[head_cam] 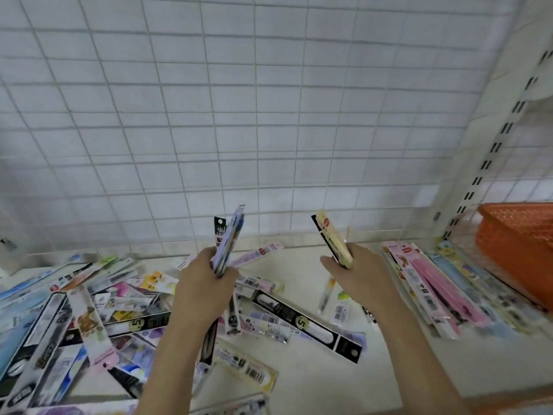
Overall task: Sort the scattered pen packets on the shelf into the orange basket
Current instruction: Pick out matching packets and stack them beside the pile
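We grip a fanned stack of flat pen packets (229, 238) in the left hand (203, 283) and a yellow packet (332, 239) in the right hand (362, 274); loosely pinched, either may slip before reaching the orange plastic mesh basket (517, 247) at far right.

The basket (520, 250) is bright orange with a fine mesh pattern. Behind the cream shelf (338, 381) hangs a white wire grid (269, 115). One long black packet (308, 324) carries a yellow circle marked 5. Pink packets (440, 286) lie beside pale blue ones (466, 277).
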`<state>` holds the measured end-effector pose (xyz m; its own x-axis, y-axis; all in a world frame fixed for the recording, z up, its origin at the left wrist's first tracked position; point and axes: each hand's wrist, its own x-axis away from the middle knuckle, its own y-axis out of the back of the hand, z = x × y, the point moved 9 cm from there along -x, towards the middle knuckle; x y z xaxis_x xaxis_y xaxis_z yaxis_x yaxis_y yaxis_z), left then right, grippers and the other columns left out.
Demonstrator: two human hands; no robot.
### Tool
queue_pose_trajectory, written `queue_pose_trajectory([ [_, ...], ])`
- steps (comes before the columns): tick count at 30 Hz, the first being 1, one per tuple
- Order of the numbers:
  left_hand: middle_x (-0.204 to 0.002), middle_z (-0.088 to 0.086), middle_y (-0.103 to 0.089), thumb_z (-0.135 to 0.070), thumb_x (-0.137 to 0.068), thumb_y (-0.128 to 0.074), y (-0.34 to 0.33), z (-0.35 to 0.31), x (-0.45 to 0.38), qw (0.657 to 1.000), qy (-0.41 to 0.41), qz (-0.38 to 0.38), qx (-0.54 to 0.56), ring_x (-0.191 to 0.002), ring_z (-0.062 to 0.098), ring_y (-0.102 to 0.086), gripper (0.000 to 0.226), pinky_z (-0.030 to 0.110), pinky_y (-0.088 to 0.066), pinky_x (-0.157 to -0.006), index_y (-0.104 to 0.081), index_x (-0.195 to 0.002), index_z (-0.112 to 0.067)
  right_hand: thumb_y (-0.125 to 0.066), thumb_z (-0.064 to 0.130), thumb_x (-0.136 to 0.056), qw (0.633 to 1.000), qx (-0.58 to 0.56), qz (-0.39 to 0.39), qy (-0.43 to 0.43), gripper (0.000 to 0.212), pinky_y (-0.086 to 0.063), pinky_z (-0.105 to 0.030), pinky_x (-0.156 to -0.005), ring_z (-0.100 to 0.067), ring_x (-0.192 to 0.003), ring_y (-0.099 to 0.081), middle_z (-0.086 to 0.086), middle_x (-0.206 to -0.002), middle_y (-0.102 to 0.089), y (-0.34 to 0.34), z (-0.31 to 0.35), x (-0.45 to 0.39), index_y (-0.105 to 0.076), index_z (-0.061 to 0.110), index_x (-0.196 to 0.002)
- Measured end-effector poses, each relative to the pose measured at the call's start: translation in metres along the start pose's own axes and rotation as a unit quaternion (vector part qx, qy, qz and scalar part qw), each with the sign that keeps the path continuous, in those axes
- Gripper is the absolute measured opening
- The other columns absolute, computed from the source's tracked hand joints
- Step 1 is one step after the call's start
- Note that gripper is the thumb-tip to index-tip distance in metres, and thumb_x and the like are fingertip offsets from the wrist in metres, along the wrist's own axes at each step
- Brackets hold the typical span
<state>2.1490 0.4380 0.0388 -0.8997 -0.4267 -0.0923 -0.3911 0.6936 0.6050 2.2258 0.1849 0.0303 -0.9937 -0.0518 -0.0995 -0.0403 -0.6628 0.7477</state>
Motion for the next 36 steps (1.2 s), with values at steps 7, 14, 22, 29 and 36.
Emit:
queue_pose_trajectory([
  [7, -0.067, 0.004, -0.051, -0.013, -0.090, -0.049, 0.004, 0.000, 0.005, 0.999, -0.029, 0.010, 0.029, -0.055, 0.019, -0.044, 0.006, 0.028, -0.032, -0.049, -0.051, -0.095, -0.014, -0.054, 0.018, -0.089, 0.999, 0.011, -0.008, -0.045, 0.025, -0.043, -0.031, -0.051, -0.021, -0.056, -0.055, -0.004, -0.082, -0.058, 0.002, -0.012, 0.027, -0.039, 0.016, -0.109],
  [14, -0.065, 0.005, -0.050, -0.022, -0.089, -0.059, 0.010, -0.004, 0.015, 0.996, -0.082, 0.021, 0.019, -0.055, 0.020, -0.045, 0.016, 0.030, -0.035, -0.050, -0.049, -0.098, -0.014, -0.055, 0.026, -0.090, 0.984, 0.113, 0.007, -0.139, 0.025, -0.036, -0.028, -0.053, -0.015, -0.062, -0.051, 0.002, -0.075, -0.050, 0.013, -0.043, 0.044, -0.043, 0.011, -0.106],
  [22, -0.074, 0.012, -0.059, -0.011, -0.095, -0.046, 0.016, -0.011, 0.016, 0.995, -0.097, 0.014, 0.028, -0.056, 0.022, -0.046, 0.025, 0.025, -0.035, -0.049, -0.053, -0.118, -0.017, -0.046, 0.019, -0.095, 0.994, 0.004, 0.006, -0.106, 0.015, -0.058, -0.045, -0.066, -0.030, -0.070, -0.070, -0.013, -0.091, -0.065, 0.011, -0.044, 0.016, -0.042, 0.013, -0.109],
  [29, -0.079, 0.013, -0.064, -0.014, -0.096, -0.043, -0.005, -0.024, 0.027, 0.995, -0.056, 0.015, 0.082, -0.060, 0.021, -0.050, 0.019, 0.027, -0.040, -0.053, -0.047, -0.107, -0.030, -0.058, 0.046, -0.087, 0.988, 0.105, 0.013, -0.111, 0.039, -0.030, -0.024, -0.042, -0.013, -0.050, -0.047, 0.002, -0.060, -0.047, 0.013, -0.058, -0.011, -0.050, 0.010, -0.076],
  [36, -0.067, 0.014, -0.053, -0.024, -0.090, -0.056, -0.014, -0.026, 0.036, 1.000, -0.015, -0.011, -0.009, -0.062, 0.032, -0.054, 0.015, 0.031, -0.040, -0.054, -0.053, -0.099, -0.012, -0.061, 0.029, -0.082, 0.985, 0.102, 0.112, -0.078, 0.025, -0.037, -0.024, -0.048, -0.017, -0.058, -0.052, 0.002, -0.063, -0.050, -0.027, -0.058, -0.024, -0.044, 0.018, -0.067],
])
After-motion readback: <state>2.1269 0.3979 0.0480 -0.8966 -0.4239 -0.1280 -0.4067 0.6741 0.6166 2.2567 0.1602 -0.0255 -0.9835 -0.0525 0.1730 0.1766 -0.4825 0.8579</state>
